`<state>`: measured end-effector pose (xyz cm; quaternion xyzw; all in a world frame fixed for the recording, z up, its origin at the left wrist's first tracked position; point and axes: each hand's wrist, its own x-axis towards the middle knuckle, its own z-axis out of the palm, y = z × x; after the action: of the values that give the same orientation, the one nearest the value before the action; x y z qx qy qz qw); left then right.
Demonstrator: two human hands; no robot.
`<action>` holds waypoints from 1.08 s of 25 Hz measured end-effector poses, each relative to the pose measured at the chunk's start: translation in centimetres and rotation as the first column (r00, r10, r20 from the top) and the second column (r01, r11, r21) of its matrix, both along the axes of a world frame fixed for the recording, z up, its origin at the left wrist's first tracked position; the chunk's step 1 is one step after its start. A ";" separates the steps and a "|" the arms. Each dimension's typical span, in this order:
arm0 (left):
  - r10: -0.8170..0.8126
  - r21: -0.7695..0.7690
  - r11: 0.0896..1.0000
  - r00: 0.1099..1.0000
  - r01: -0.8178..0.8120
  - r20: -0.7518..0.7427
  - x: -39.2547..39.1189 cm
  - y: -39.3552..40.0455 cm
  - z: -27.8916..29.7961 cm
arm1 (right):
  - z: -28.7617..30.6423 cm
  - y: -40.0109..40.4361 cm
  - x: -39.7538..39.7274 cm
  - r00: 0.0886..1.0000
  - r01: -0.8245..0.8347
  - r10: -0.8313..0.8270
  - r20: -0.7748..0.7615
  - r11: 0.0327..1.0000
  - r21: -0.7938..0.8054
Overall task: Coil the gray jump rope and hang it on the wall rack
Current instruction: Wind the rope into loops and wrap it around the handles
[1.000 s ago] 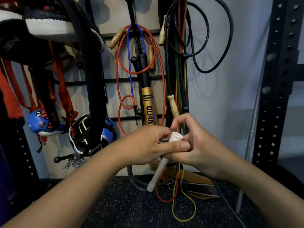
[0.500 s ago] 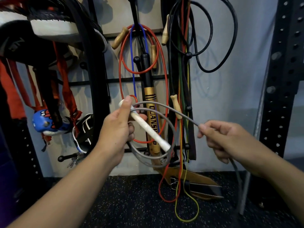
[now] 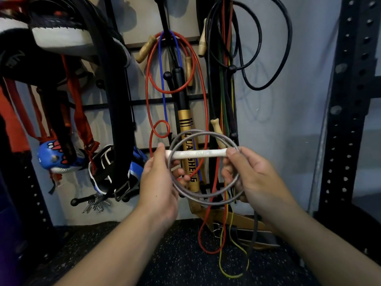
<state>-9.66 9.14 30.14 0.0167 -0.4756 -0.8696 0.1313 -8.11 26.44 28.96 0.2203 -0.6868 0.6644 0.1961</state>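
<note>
The gray jump rope (image 3: 206,200) forms two or three round loops in front of the wall rack (image 3: 165,15). Its white handle (image 3: 198,153) lies level across the top of the loops. My left hand (image 3: 160,180) grips the handle's left end, thumb up, with fingers curled behind the loops. My right hand (image 3: 249,176) pinches the handle's right end together with the gray cord. A loose length of the cord drops from under my right hand toward the floor. The rack's black pegs carry other ropes.
Red, blue and black jump ropes (image 3: 177,65) with wooden handles hang on the pegs. A gold and black bat (image 3: 185,124) stands behind the coil. Belts and blue gloves (image 3: 53,157) hang at left. A black perforated steel upright (image 3: 350,100) stands at right. Leather belts lie on the rubber floor.
My hands have come together from being spread apart. The handle has turned from a slant to level, my right hand now holds its right end, and another gray loop has formed.
</note>
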 end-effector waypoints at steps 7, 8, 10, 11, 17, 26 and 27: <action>-0.069 -0.761 0.590 0.922 -0.270 -0.381 0.6 -2.2 2.2 | 0.7 1.3 -0.4 0.998 -0.064 0.063 0.015 0.985 0.158; -0.210 -0.834 0.472 0.882 -0.287 -0.422 0.7 -2.2 3.3 | 0.9 1.3 -0.4 0.996 -0.093 0.092 0.012 0.977 0.190; -0.452 -0.949 0.187 0.836 -0.254 -0.313 0.6 -1.6 5.4 | 1.3 1.3 -0.4 0.990 -0.139 0.144 -0.004 0.963 0.229; -0.520 -0.974 0.058 0.826 -0.219 -0.217 0.5 -1.1 6.3 | 1.4 1.4 -0.4 0.988 -0.145 0.154 -0.016 0.958 0.248; -0.608 -0.969 -0.100 0.757 0.227 0.240 0.0 0.1 6.8 | 1.4 2.9 -0.1 0.980 -0.201 0.185 0.078 0.894 0.400; -0.691 -0.792 0.405 0.720 0.457 0.062 -2.1 -2.7 4.7 | 1.8 6.5 -0.4 0.980 -0.175 0.157 0.122 0.972 0.155; -0.683 -0.685 0.544 0.730 0.485 -0.026 -2.3 -2.8 4.5 | 1.7 6.7 -0.5 0.975 -0.188 0.175 0.134 0.979 0.084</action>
<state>-11.96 6.36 34.68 -0.3176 -0.6926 -0.6392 -0.1041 -8.61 33.12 30.64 0.2489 -0.7059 0.6583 0.0799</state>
